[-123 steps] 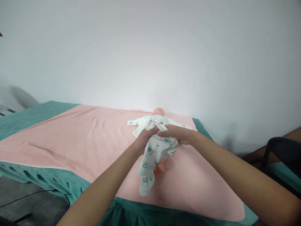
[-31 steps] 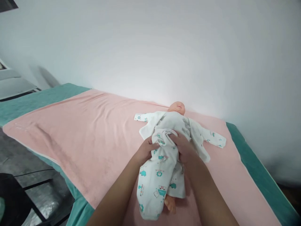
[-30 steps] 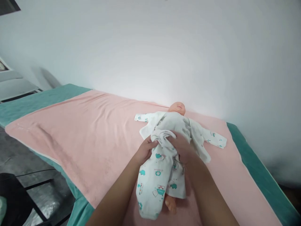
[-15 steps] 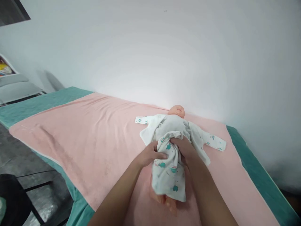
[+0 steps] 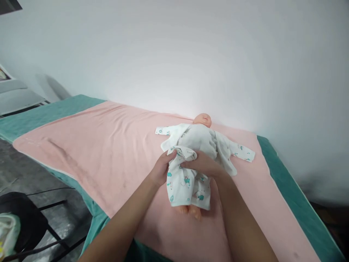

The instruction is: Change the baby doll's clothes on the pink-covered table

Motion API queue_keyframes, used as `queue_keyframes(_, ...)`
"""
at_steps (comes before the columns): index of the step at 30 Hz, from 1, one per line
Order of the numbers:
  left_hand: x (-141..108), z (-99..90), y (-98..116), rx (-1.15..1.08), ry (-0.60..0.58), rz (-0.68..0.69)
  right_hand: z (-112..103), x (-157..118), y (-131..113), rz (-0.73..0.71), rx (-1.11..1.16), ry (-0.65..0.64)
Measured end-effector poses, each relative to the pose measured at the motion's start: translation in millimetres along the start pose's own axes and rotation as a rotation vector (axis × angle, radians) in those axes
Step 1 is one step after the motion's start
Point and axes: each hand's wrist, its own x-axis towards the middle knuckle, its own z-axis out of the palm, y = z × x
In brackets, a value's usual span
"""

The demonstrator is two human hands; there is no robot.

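Observation:
A baby doll [image 5: 202, 119] lies on its back on the pink sheet, its head toward the wall. White printed pants [image 5: 188, 185] cover its legs, and its bare feet [image 5: 195, 211] stick out below. My left hand [image 5: 163, 165] pinches the waistband on the left side. With fingers closed, my right hand [image 5: 203, 163] grips the same waistband on the right. A white long-sleeved baby top [image 5: 242, 151] lies spread open under the doll, sleeves out to both sides. Pale grey-white cloth [image 5: 197, 138] covers the doll's belly.
The pink sheet [image 5: 95, 153] lies over a green cover [image 5: 283, 171] on a bed against a white wall [image 5: 174, 54]. At lower left stands a black chair [image 5: 27, 218] with a cloth on it. A pale piece of furniture [image 5: 19, 96] is at far left.
The hands have shifted left along the pants' waistband, which is now gathered between them. The pants legs are spread wider and flatter. The camera view has tilted slightly.

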Motion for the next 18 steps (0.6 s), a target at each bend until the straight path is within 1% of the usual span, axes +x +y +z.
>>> queue_keyframes(3,-35.2,18.0,4.9,0.004,0.073,0.024,0.8,-5.4,0.4,-0.065,-0.102,-0.011)
queue_keyframes(5,-64.0,31.0,-1.4,-0.059,0.147,0.045,0.4,-10.3,1.1,-0.118,-0.253,-0.011)
queue_keyframes(8,-107.1,49.5,-25.8,-0.207,0.254,0.055,-0.2,-16.1,5.0,-0.178,-0.481,0.01)
queue_keyframes(11,-139.4,61.1,-59.1,-0.299,0.387,-0.004,0.9,-18.2,10.9,-0.183,-0.649,-0.018)
queue_keyframes(13,-151.5,63.0,-78.3,-0.276,0.455,-0.052,1.8,-19.0,14.1,-0.193,-0.743,-0.054)
queue_keyframes(14,-154.5,62.1,-85.4,-0.229,0.483,-0.084,2.0,-19.5,15.2,-0.204,-0.774,-0.069)
queue_keyframes(16,-155.2,56.7,-92.9,-0.061,0.552,-0.139,2.1,-21.0,16.2,-0.226,-0.805,-0.094)
queue_keyframes(18,-151.3,47.5,-92.1,0.17,0.634,-0.139,2.0,-22.7,16.4,-0.248,-0.848,-0.099)
